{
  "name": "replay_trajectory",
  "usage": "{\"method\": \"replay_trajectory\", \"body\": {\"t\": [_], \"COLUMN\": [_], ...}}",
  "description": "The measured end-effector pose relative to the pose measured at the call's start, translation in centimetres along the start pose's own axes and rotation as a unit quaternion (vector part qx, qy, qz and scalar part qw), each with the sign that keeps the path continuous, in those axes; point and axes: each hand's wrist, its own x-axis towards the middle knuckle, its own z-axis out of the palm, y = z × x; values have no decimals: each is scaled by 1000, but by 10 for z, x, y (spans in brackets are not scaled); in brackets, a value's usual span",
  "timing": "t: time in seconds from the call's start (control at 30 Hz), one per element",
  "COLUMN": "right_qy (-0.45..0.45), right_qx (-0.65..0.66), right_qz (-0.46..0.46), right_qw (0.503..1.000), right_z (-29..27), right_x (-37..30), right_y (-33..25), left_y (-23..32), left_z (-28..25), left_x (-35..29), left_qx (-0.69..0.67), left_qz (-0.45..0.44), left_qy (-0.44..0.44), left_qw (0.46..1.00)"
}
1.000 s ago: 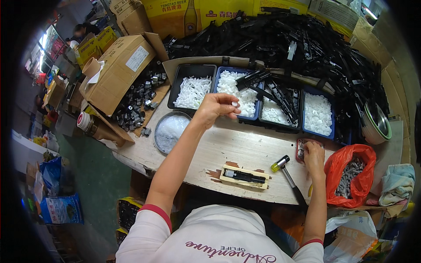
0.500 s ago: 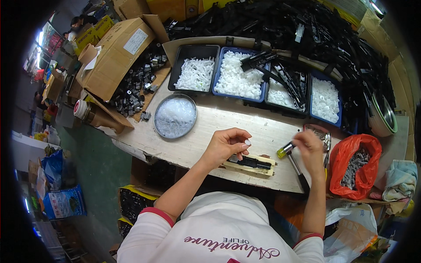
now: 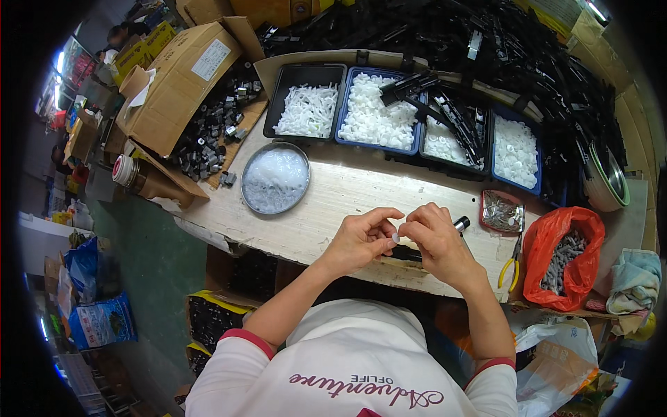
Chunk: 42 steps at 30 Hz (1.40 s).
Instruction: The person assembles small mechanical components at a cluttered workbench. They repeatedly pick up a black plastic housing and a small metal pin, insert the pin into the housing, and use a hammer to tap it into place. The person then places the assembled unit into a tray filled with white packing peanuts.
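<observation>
My left hand [image 3: 353, 242] pinches a small round white plastic piece [image 3: 396, 238] between thumb and fingertips. Beside it, my right hand [image 3: 439, 243] has its fingers closed at the piece; anything small between them is hidden. Below both hands lies a black elongated part [image 3: 408, 252] in a pale holder at the table's front edge, largely covered by the fingers. A hammer [image 3: 461, 224] shows only its head, behind my right hand.
A round dish [image 3: 275, 208] of whitish, greasy-looking stuff stands left. Bins of white plastic pieces [image 3: 379, 115] line the back, under heaped black parts [image 3: 451, 35]. Metal pins [image 3: 501, 211], yellow-handled pliers [image 3: 511, 272] and a red bag [image 3: 580, 278] of grey pieces are right.
My right hand has moved left from the hammer and pin area to meet my left hand. The left hand still holds the white piece.
</observation>
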Motion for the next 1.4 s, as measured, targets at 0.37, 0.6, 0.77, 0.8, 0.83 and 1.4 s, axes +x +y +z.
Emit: {"method": "replay_trajectory", "body": {"t": [0.37, 0.6, 0.77, 0.8, 0.83, 1.4], "right_qy": [95, 191, 208, 201, 193, 28], "right_qx": [-20, 100, 64, 50, 37, -121], "right_qz": [-12, 63, 46, 47, 48, 60], "right_qw": [995, 974, 975, 977, 979, 990], "right_z": [9, 40, 50, 50, 49, 67], "right_x": [5, -7, -4, -4, -5, -23], "right_y": [0, -6, -6, -5, -5, 4], "left_y": [-17, -27, -22, -22, -22, -31], "left_z": [-1, 0, 7, 7, 5, -10], "left_x": [-4, -11, -12, -13, -13, -8], "left_qx": [-142, -221, -193, -172, -102, 295], "left_qz": [26, 49, 37, 25, 52, 80], "left_qy": [43, 64, 83, 90, 97, 89], "left_qw": [989, 972, 977, 981, 989, 948]}}
